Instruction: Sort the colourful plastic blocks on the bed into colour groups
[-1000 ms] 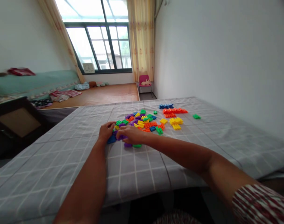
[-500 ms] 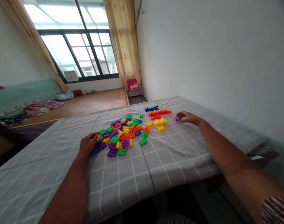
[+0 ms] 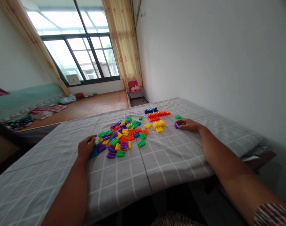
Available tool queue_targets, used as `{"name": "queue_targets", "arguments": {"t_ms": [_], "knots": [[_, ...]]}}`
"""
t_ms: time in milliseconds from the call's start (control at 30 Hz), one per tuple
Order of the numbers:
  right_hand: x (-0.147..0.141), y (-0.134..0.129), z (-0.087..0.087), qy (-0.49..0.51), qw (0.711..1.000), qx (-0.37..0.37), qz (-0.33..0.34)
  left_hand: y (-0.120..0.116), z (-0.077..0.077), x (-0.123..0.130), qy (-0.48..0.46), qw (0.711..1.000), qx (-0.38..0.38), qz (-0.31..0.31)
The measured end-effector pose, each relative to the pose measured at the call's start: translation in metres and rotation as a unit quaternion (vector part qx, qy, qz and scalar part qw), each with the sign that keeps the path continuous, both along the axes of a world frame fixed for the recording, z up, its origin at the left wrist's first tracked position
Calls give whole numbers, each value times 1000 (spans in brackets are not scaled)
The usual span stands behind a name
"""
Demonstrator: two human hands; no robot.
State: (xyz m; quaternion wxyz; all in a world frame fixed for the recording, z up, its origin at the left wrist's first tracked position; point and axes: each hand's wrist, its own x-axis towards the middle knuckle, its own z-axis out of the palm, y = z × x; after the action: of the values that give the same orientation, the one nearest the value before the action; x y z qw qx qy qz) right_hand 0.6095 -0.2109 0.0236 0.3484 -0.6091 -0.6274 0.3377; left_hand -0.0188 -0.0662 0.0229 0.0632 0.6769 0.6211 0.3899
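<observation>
Between the fingertips of my right hand [image 3: 190, 124] is a purple plastic building block [image 3: 176, 125], held low over the cloth or touching it; I cannot tell which. Just behind it lies a green block [image 3: 178, 116]. My left hand [image 3: 85, 147] rests at the left edge of a loose pile of coloured blocks [image 3: 119, 138], fingers loosely bent and apart, with nothing visible in them. Blue blocks [image 3: 94, 153] lie beside its wrist. Grouped by colour nearer the right hand are blue blocks [image 3: 151, 110], a row of orange blocks [image 3: 159, 115] and yellow blocks [image 3: 159, 125].
A grey checked cloth [image 3: 124, 182] covers the table, whose front edge runs close to me. A white wall [image 3: 215, 62] borders the right side. Beyond stand a low wooden platform [image 3: 98, 102] and a pink chair [image 3: 134, 86].
My right hand has lowered the purple block towards the cloth, and the green block behind it now shows. My left hand has drawn slightly left from the pile. The view has shifted a little.
</observation>
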Motion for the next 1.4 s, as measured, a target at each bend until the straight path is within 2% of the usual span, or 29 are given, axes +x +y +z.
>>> {"name": "queue_targets", "arguments": {"t_ms": [200,367,467,533,600,633,767,867,933,1000,1067,1100,1133,1167,1233,1300,1400], "knots": [[-6,-11,8,-11,999,-41,-1,3,-5,-2,4,1000,4,-3],[4,-9,0,17,999,-13,-28,0,-1,3,-22,999,24,-14],[16,4,-8,-2,989,12,-151,0,1,4,-39,999,37,-6],[21,15,-12,-69,965,16,-252,0,1,4,-46,998,46,0],[21,24,-14,-146,939,5,-311,0,0,5,-51,998,48,2],[18,27,-14,-175,931,0,-321,0,0,5,-52,998,46,2],[-4,22,-4,-227,932,35,-281,-2,-1,7,-51,998,41,-11],[-24,18,11,-259,928,71,-257,-1,-3,10,-46,998,40,-23],[-40,25,21,-272,926,85,-246,1,-4,12,-42,998,39,-30],[-62,39,30,-279,928,97,-227,2,-6,15,-38,998,41,-38],[-92,59,35,-287,935,115,-174,4,-7,16,-38,997,42,-43],[-111,69,36,-291,938,130,-133,4,-8,17,-39,997,41,-44],[-131,78,36,-302,938,158,-63,4,-8,17,-40,997,40,-44],[-151,87,36,-311,931,190,-3,4,-8,17,-42,997,38,-44],[-190,103,34,-328,914,228,73,3,-8,17,-45,997,37,-44],[-222,117,30,-350,904,229,92,0,-8,16,-49,997,34,-44],[-253,138,22,-390,902,175,66,-3,-7,16,-55,997,26,-47]]}}
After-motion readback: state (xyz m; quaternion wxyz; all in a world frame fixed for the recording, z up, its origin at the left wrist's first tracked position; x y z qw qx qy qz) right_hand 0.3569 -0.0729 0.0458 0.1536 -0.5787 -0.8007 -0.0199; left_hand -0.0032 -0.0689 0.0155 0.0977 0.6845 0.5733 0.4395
